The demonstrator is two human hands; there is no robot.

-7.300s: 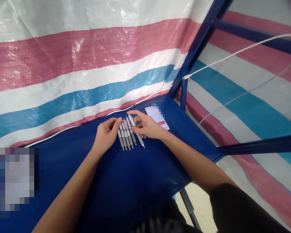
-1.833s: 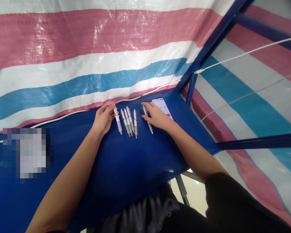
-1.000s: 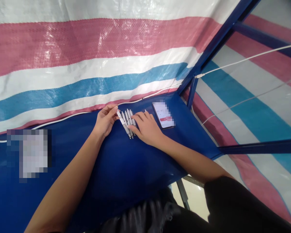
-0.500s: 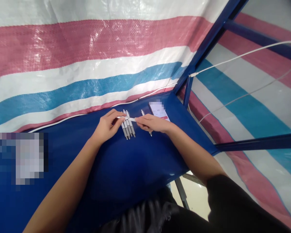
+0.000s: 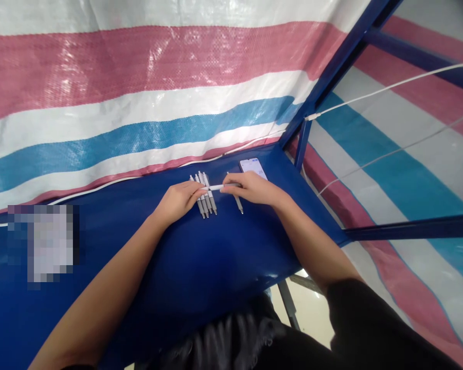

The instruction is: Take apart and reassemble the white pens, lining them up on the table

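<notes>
A white pen with a grey grip point(image 5: 216, 187) lies level between my two hands, above the blue table point(image 5: 200, 257). My left hand point(image 5: 183, 198) pinches its left end. My right hand point(image 5: 250, 186) has closed fingers around its grey end. Beneath and just beside my left fingers, several white-and-grey pens point(image 5: 205, 203) lie side by side, grey tips toward me. One more pen point(image 5: 239, 204) rests under my right hand, which covers its middle.
A lit phone point(image 5: 253, 166) lies behind my right hand. A blurred-out item point(image 5: 52, 244) is on the table at left. A white cable point(image 5: 96, 189) runs along the back edge by the striped sheet point(image 5: 139, 67). Blue metal posts point(image 5: 320, 87) stand at right.
The pen between my hands now shows its grey grip in my right fingers. My right hand has shifted slightly up and right. The view has moved a little.
</notes>
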